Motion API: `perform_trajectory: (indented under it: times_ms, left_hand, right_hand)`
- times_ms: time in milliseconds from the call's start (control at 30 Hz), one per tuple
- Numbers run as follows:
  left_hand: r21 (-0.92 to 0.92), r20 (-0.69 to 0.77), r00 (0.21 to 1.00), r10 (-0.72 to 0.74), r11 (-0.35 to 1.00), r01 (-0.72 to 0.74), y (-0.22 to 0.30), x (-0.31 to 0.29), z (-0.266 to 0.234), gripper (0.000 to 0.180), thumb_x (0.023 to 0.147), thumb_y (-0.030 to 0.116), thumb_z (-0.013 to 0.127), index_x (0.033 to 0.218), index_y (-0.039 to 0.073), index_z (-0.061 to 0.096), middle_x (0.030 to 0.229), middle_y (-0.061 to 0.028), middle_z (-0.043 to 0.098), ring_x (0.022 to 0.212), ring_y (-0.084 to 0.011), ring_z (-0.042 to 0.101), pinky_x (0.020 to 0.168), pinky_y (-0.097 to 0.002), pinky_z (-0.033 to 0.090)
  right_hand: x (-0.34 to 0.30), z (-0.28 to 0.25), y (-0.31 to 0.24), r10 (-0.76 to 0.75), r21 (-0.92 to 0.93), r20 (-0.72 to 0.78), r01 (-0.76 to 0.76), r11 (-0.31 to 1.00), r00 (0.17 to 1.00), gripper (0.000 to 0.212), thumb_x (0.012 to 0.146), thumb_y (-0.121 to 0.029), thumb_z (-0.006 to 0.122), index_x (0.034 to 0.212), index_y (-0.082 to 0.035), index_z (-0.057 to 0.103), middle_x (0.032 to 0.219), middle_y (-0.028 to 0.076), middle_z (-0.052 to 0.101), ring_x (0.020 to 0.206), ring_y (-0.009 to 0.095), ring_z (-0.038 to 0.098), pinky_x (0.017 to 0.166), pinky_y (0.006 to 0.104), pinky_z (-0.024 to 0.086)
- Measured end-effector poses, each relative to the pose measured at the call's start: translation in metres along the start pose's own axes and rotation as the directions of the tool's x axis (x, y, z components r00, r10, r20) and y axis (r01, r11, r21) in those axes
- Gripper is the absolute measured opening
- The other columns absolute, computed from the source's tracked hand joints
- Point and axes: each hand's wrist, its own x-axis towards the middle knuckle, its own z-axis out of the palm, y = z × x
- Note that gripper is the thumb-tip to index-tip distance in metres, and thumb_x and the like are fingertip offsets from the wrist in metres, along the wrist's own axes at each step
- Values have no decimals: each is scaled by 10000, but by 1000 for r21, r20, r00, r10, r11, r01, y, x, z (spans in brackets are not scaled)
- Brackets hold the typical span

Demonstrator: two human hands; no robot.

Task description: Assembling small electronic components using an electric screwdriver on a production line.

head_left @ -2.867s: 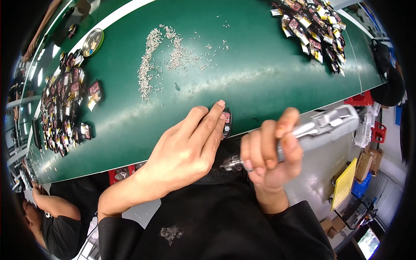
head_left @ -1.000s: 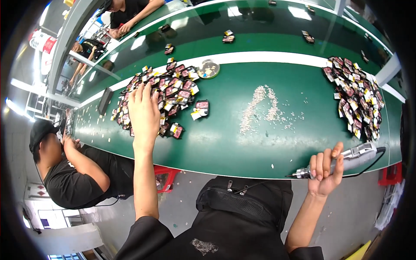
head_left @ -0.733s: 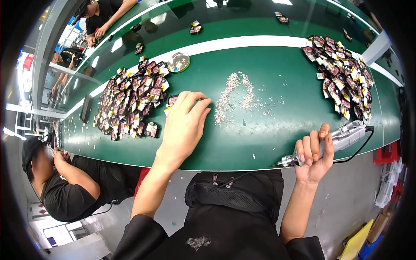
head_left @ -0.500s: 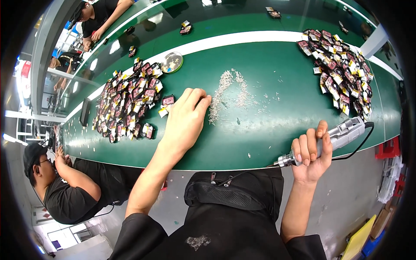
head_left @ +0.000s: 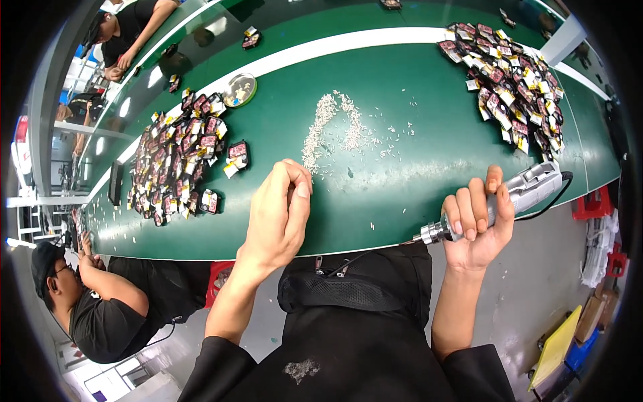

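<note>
My left hand (head_left: 276, 218) is over the near part of the green table, its thumb and fingers drawn together. Whatever the fingertips hold is hidden or too small to make out. Just beyond them lies a scattered heap of tiny pale screw-like pieces (head_left: 313, 137). A single small black part with pink and white labels (head_left: 237, 155) rests left of this hand. My right hand (head_left: 477, 224) is wrapped round a grey electric screwdriver (head_left: 534, 189), held at the table's front edge. Its tip points left and a black cable trails from its rear end.
A large pile of black labelled parts (head_left: 175, 157) spreads on the left, another (head_left: 512, 87) at the far right. A round clear dish (head_left: 240, 90) stands near the white strip. A co-worker (head_left: 100, 295) sits at the left; another person (head_left: 127, 33) works across the table.
My left hand has drawn back from the screw-like pieces toward the table's front edge, and its fingers are closed together. The right hand still grips the screwdriver. The whole view has shifted slightly.
</note>
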Motion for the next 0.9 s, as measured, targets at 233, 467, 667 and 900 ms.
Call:
perform_trajectory:
  times_ms: [233,467,667,900]
  left_hand:
    - [-726,138,990,-21,677,116,18,-33,40,194,939,148,497,841,-20,504,808,-121,520,671,-140,483,579,-248,394]
    - [-902,172,984,-37,395,173,24,-40,52,185,944,125,516,861,-31,569,831,-110,561,669,-107,497,598,-222,404]
    - [-888,204,978,-37,413,201,26,-40,54,191,947,130,515,875,-38,573,832,-105,563,681,-109,508,602,-220,407]
    - [-867,214,976,-31,455,205,26,-39,54,149,930,78,530,850,-39,574,818,-98,566,683,-120,515,622,-231,425]
  right_hand:
    - [-2,51,5,-131,142,142,110,984,981,182,969,-222,450,923,-47,471,507,-19,361,392,86,351,437,246,354]
    - [-5,60,10,-159,92,138,147,985,978,208,966,-236,461,914,-38,499,512,-17,372,396,81,351,434,243,344]
    - [-4,60,10,-165,106,123,152,983,979,215,967,-238,456,908,-36,499,513,-19,364,397,81,348,437,244,336]
    - [-6,53,8,-161,64,154,152,986,975,205,971,-232,445,915,-40,489,513,-19,369,399,82,346,435,248,345]
